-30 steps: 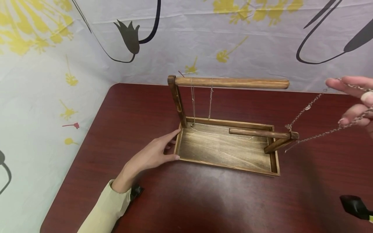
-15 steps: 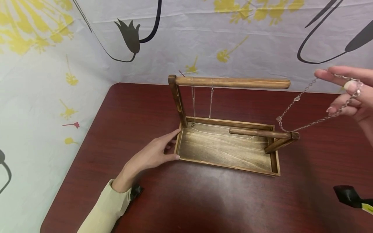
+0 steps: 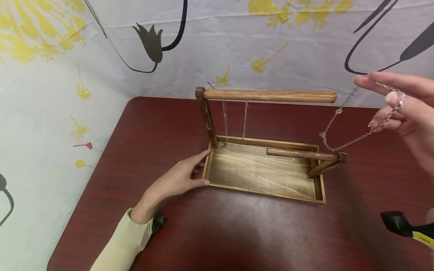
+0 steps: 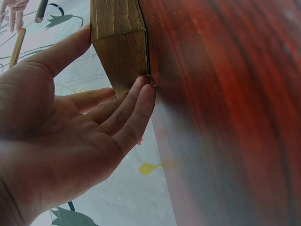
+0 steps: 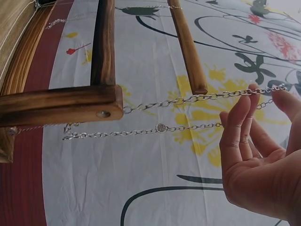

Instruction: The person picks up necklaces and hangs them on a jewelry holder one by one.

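A wooden jewelry stand (image 3: pixel 264 175) has a tray base, a long upper bar (image 3: pixel 271 96) and a shorter lower bar (image 3: pixel 298 154). My left hand (image 3: pixel 174 178) grips the tray's left end, thumb at the near corner; in the left wrist view its fingertips (image 4: pixel 146 94) reach the tray's bottom edge. My right hand (image 3: pixel 407 103) holds up a silver chain necklace (image 3: pixel 339 111), pinched by the thumb and draped over the fingers. The loop hangs beside the lower bar's right end; whether it touches the wood I cannot tell. Small charms dot the chain (image 5: pixel 161 128).
Thin necklaces (image 3: pixel 225 116) hang from the left part of the upper bar, one trailing into the tray. The stand rests on a dark red table (image 3: pixel 237 233). A patterned cloth (image 3: pixel 210 49) rises behind. A black strapped device (image 3: pixel 396 224) is at the right.
My right hand has moved left and slightly up with the necklace, whose loop has shifted from beyond the lower bar's right end to behind it. My left hand and the stand have stayed put.
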A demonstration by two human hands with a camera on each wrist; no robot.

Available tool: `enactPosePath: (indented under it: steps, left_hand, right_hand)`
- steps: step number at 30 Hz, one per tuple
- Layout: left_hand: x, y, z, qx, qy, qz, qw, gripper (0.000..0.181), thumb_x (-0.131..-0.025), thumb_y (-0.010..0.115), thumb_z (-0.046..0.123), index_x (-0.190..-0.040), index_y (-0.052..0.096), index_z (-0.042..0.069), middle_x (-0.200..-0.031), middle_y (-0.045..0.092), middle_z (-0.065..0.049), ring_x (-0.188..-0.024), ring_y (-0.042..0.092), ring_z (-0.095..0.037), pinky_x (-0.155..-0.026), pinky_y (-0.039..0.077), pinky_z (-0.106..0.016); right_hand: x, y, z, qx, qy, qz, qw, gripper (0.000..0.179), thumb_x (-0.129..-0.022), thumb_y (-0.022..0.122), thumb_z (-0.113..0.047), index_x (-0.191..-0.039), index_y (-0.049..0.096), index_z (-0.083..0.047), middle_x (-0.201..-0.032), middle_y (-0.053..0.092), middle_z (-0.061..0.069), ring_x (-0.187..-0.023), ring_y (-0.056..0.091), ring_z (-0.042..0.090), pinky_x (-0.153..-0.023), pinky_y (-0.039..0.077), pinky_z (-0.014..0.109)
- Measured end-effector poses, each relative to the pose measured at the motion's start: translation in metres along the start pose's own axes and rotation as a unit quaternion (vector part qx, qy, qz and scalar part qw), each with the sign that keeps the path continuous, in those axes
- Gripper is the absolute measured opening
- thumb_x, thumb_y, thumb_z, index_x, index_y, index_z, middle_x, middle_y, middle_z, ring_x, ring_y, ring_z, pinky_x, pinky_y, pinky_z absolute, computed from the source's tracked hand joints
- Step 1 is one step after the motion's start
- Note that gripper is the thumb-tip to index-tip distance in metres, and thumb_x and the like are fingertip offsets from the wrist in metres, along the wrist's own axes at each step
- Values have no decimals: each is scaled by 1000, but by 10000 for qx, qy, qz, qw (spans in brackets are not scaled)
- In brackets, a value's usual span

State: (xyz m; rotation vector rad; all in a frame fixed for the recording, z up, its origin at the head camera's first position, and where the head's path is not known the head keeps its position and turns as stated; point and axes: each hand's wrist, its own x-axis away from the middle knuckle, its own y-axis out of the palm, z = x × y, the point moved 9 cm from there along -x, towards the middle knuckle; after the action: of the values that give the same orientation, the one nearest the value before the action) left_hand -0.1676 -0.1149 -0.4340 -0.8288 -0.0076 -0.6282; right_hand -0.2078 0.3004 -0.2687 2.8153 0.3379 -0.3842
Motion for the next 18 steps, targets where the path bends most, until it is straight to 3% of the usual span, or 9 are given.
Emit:
enactPosePath:
  steps: [5, 11, 18]
  left_hand:
    - [0, 1, -1, 2, -17, 8, 10000, 90, -87, 79, 26, -159, 25, 21, -132, 58, -2, -114, 59, -12, -94, 51, -30]
    - [0, 2, -1, 10, 5, 22, 10000, 90, -87, 79, 26, -159, 25, 21, -132, 58, -2, -114, 59, -11, -94, 51, -30]
    - [0, 2, -2, 19, 13, 29, 10000, 90, -87, 79, 26, -159, 24, 22, -133, 58, -1, -115, 58, -11, -94, 51, -30]
  right_hand:
    - [-4, 14, -2, -328, -192, -187, 9991, 45, -98, 29, 18, -142, 35, 20, -144, 48, 28, -62, 65, 30, -58, 57, 30]
    - [-8, 36, -6, -1214, -407, -428, 9908, 42, -97, 26, 21, -137, 35, 26, -139, 47, 37, -63, 65, 36, -61, 58, 36]
    - [-12, 49, -6, -1090, -408, -218, 9930, 39, -96, 32, 22, -135, 38, 26, -134, 51, 38, -60, 65, 35, -63, 58, 36]
